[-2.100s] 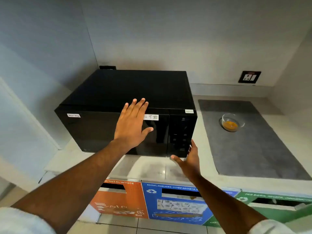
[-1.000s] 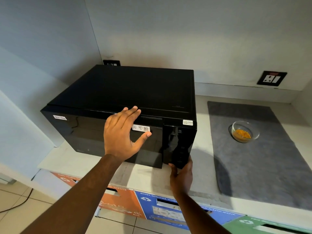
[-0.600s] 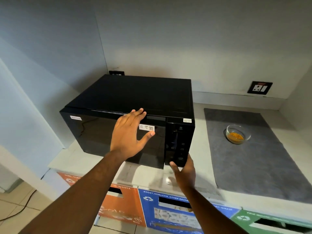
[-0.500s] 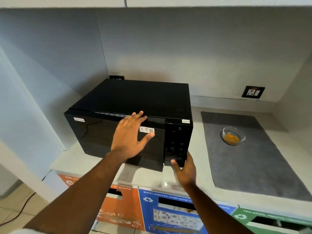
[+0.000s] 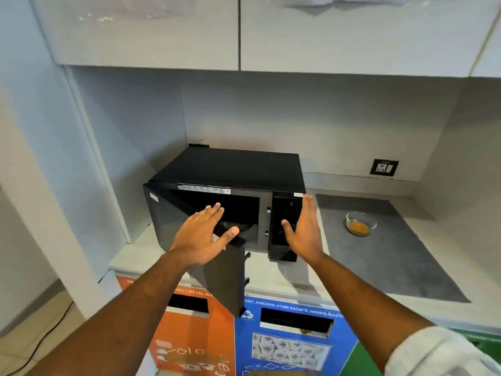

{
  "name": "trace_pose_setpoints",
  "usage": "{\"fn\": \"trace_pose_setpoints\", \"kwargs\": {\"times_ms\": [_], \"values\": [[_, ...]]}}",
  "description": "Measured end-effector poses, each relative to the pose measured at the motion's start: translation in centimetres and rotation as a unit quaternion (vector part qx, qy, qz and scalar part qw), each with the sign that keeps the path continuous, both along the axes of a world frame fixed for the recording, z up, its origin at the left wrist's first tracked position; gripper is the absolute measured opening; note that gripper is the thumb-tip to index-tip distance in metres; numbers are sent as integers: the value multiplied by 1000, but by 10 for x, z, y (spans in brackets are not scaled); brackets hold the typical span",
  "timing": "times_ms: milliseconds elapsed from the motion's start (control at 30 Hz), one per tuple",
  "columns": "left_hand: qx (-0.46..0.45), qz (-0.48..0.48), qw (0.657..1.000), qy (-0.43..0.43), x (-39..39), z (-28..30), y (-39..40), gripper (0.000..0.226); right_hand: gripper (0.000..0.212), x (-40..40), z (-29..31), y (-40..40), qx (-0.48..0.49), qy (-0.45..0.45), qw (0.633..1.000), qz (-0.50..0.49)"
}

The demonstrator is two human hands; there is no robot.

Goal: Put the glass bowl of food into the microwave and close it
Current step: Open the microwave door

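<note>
The black microwave [image 5: 233, 169] stands on the counter with its door [image 5: 225, 280] swung out toward me, the dark cavity showing behind it. My left hand [image 5: 202, 237] is spread flat against the top of the open door, thumb over its edge. Beside the control panel, my right hand [image 5: 305, 229] hovers with fingers apart and holds nothing. The small glass bowl [image 5: 360, 223] with orange food sits on the grey mat [image 5: 393, 256], right of the microwave and apart from both hands.
White cabinets [image 5: 238, 33] hang above the counter. A wall socket [image 5: 383, 167] is at the back right. Orange, blue and green recycling bin fronts [image 5: 284, 343] sit below the counter edge. A wall panel closes the left side.
The microwave door has swung open from shut. My left hand stays on the door as it comes out. My right hand rose from under the control panel to beside it.
</note>
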State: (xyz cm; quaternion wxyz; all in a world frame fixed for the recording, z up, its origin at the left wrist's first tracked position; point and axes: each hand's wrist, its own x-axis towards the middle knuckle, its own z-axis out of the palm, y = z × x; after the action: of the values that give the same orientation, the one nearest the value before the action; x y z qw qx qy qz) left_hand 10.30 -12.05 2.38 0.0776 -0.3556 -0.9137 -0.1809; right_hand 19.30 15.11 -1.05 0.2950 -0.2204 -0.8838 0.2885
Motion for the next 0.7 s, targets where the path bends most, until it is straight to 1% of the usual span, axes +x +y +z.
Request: {"fn": "trace_pose_setpoints", "kwargs": {"times_ms": [67,133,200,300,467,567,700], "values": [[-9,9,1000,-18,10,4,-19,109,92,-1,14,-4,87,-40,995,-3],[-29,25,998,-40,20,10,-41,114,90,-1,26,-9,162,-101,982,6],[-55,44,995,-69,26,17,-63,120,91,-1,33,-16,196,-154,968,23],[-85,78,987,-109,30,25,-94,127,95,3,35,-23,198,-184,963,22],[-103,146,973,-146,30,27,-153,133,100,8,37,-28,186,-204,961,26],[-117,175,967,-143,26,29,-180,134,102,8,39,-27,187,-211,959,31],[-129,193,965,-121,22,27,-196,130,103,8,38,-22,193,-221,955,32]]}}
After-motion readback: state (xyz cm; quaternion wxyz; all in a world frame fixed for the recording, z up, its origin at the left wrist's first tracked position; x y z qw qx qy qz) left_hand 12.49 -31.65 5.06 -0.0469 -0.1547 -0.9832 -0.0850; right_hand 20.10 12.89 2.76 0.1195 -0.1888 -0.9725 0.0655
